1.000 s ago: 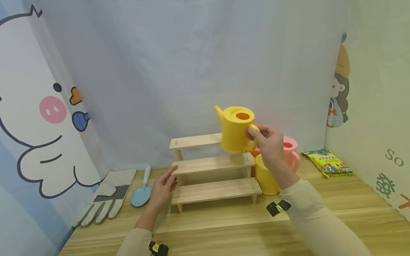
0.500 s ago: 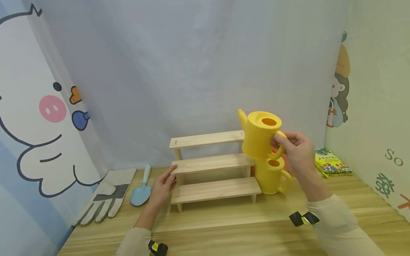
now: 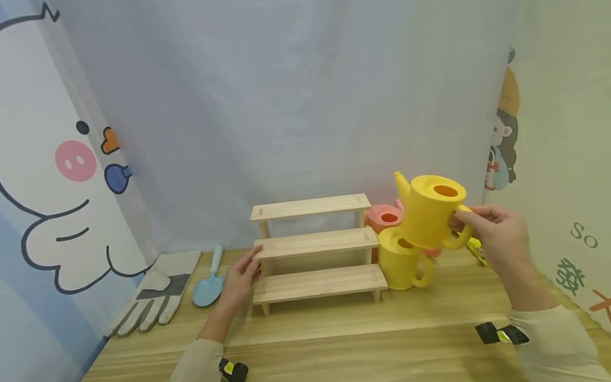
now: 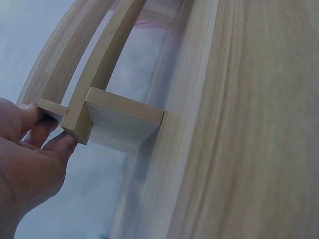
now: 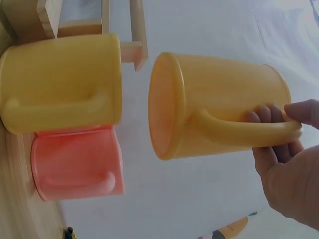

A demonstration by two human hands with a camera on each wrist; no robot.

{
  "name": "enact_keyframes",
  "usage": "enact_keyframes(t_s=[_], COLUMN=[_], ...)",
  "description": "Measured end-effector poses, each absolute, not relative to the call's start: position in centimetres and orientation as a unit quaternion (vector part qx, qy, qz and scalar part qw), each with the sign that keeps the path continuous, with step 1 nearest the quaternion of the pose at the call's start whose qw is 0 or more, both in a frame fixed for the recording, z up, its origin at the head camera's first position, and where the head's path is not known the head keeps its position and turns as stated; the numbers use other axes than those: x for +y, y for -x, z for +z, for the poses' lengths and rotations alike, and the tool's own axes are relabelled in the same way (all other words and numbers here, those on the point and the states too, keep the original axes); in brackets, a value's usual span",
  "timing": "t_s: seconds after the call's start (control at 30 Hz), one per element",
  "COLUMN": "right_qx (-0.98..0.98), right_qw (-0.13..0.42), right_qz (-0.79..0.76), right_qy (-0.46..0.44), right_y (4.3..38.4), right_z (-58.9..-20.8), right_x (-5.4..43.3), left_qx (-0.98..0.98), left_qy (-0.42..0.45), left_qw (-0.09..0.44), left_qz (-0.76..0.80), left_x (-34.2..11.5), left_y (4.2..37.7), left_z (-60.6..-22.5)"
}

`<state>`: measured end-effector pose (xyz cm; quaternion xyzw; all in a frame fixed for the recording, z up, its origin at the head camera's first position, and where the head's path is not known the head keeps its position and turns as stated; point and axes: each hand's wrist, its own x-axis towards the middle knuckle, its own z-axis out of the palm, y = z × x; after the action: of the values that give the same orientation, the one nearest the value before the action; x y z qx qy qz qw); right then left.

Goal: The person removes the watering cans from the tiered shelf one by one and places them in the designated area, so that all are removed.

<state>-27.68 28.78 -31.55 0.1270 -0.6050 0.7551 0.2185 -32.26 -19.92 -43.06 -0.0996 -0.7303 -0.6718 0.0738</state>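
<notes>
My right hand (image 3: 501, 239) grips the handle of a yellow watering can (image 3: 429, 212), its spout pointing up and left. The right wrist view shows the fingers through the handle and the can (image 5: 219, 104) held apart from the things below. A second yellow watering can (image 3: 398, 262) stands on the table. Behind it are red-orange and pink watering cans (image 5: 79, 164), partly hidden. At the left end of a three-step wooden shelf (image 3: 317, 241), my left hand (image 3: 238, 276) holds the middle step. Thumb and fingers pinch its end (image 4: 75, 119) in the left wrist view.
A light blue trowel (image 3: 208, 289) and a grey-white work glove (image 3: 155, 294) lie left of the shelf. A yellow-green packet (image 3: 477, 249) at right is mostly covered by the right hand. A hanging cloth (image 3: 286, 106) backs the wooden table (image 3: 310, 350).
My right hand has carried the yellow watering can rightward and slightly down, from over the shelf to right of it. The left hand stays on the shelf.
</notes>
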Motion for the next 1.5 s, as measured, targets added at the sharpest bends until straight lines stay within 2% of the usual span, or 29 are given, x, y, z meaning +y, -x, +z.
enact_keyframes(t_s=[0.3,0.53,0.67,0.97,1.5], right_qx=[-0.666,-0.659,-0.656,-0.676,-0.670], right_qw=[0.174,0.128,0.096,0.065,-0.007], right_qz=[0.710,0.697,0.694,0.685,0.670], right_qy=[-0.147,-0.253,-0.280,-0.264,-0.320], right_y=[27.5,28.0,28.3,28.8,30.2], right_z=[-32.0,-33.8,-34.9,-36.4,-38.4], right_x=[34.4,38.0,39.4,41.0,41.0], left_qx=[-0.742,-0.741,-0.739,-0.736,-0.734], left_qy=[0.098,0.096,0.101,0.101,0.100], left_qw=[0.073,0.074,0.073,0.069,0.069], left_qz=[-0.659,-0.661,-0.662,-0.666,-0.668], left_x=[-19.9,-20.0,-20.1,-20.0,-19.9], left_y=[32.2,32.3,32.2,32.2,32.2], left_z=[-43.1,-43.2,-43.2,-43.1,-43.0])
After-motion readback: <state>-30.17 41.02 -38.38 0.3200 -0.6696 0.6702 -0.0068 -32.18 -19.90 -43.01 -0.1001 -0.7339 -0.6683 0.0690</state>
